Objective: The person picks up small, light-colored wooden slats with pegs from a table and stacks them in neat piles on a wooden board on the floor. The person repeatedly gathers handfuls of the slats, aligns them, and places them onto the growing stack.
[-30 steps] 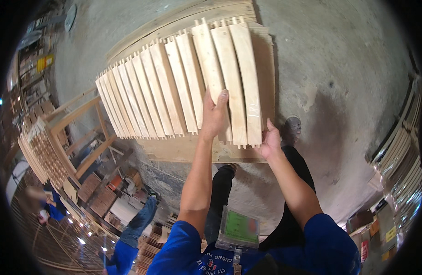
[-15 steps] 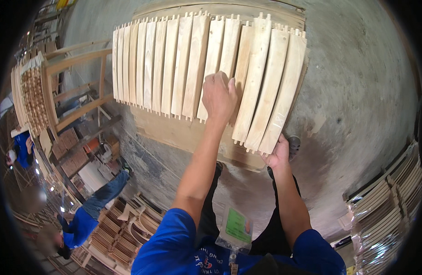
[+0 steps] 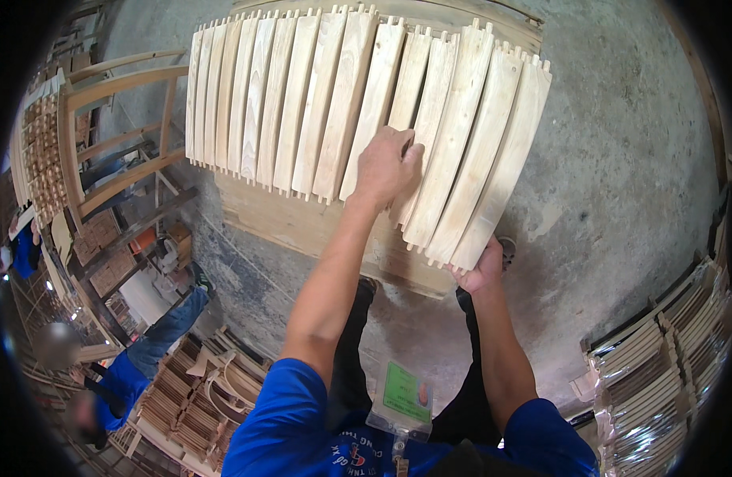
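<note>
A row of pale, unpainted wooden slats (image 3: 298, 103) fills the space at twelve o'clock, laid side by side across a flat brown sheet (image 3: 294, 229), whose near edge shows below them. Rough grey concrete floor (image 3: 612, 143) spreads wide from one to three o'clock, while a light-brown timber frame (image 3: 127, 86) crowds the row's end at ten. Pale bundles wrapped in shiny clear film (image 3: 660, 374) bound the floor at four, and a co-worker in a blue shirt (image 3: 129, 388) is at eight. The slats show visible grain, square-cut shoulders and short round pegs at their ends; those towards one o'clock look gently curved and sit lower. The person's left hand (image 3: 388, 165) is curled, knuckles up, against slats mid-row; its fingertips are hidden, so I cannot tell whether it grasps one. The right hand (image 3: 481, 269), towards five o'clock, cups the near end of the outermost slat (image 3: 505, 167), fingers partly concealed, its grip's firmness unclear.
</note>
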`<state>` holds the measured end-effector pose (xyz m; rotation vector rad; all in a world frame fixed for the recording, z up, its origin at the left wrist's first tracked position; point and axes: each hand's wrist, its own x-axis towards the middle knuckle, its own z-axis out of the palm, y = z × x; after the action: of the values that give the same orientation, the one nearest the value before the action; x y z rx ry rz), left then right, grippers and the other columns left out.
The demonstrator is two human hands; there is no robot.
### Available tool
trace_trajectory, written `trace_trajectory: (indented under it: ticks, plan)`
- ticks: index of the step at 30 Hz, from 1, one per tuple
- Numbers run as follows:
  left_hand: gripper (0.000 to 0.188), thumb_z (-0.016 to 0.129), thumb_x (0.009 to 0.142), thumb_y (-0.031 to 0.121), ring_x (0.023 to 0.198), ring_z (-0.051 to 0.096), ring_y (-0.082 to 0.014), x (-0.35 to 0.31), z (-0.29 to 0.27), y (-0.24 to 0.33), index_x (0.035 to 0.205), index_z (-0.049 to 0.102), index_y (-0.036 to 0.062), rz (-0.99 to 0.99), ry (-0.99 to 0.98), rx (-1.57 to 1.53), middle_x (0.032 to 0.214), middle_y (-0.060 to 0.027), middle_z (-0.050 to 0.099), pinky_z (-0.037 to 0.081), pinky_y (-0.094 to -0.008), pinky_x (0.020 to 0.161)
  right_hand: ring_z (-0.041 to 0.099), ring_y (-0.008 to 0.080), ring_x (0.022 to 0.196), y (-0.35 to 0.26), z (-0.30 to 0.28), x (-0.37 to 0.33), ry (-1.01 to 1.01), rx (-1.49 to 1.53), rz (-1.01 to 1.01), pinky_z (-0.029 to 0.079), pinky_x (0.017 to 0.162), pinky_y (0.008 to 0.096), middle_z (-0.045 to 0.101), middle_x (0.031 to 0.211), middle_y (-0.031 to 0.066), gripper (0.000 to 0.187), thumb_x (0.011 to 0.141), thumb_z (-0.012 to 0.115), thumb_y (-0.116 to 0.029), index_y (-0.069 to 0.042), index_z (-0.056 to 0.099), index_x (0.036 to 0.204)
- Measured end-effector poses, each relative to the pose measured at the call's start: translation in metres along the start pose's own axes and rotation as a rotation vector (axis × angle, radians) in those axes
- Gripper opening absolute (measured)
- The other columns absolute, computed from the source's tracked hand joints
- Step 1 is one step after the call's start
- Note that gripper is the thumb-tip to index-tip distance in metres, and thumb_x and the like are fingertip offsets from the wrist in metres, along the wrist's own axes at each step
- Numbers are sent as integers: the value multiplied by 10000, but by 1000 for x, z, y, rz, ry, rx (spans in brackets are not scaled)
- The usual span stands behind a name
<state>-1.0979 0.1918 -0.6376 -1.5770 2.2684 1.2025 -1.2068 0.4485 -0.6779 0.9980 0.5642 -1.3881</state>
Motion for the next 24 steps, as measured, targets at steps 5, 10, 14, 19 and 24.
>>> trace_trajectory:
  ticks: [5,10,14,19,24]
  plan:
    - [367,668,979,155,954,638,-366,5,-2,-1,1281,617,-48,57,403,380,1067,-188,625,553,-485,871,683,376,1221,-1,1,0,-84,-19,34,578,1006,549,682,1351,188,505,1080,449,-346,15,584,1406]
    - [470,673,964,164,973,656,-395,30,-4,6,1338,536,-84,-79,428,529,1109,-243,602,568,-506,811,727,386,1115,1,5,1,48,-43,-23,635,850,519,709,1301,186,535,1039,482,-376,11,611,1384]
    - [587,680,973,264,1001,671,-442,31,-13,8,1448,502,-32,-178,223,409,1164,-268,602,558,-531,873,702,385,1181,1,6,1,118,-66,-40,602,954,534,692,1340,181,536,1045,478,-361,15,591,1409]
    - [492,698,986,281,982,678,-387,15,-5,15,1364,587,-14,-59,149,356,1109,-229,640,555,-494,853,709,364,1119,-2,1,3,81,-50,6,630,789,544,674,1336,164,518,1099,387,-423,-47,579,1400]
    - [471,738,958,257,1005,655,-398,21,-25,-3,1332,614,-1,44,460,475,1118,-238,631,549,-492,868,723,333,1055,-1,-3,6,127,-75,-16,620,678,519,697,1286,125,506,1107,366,-442,-79,593,1376]
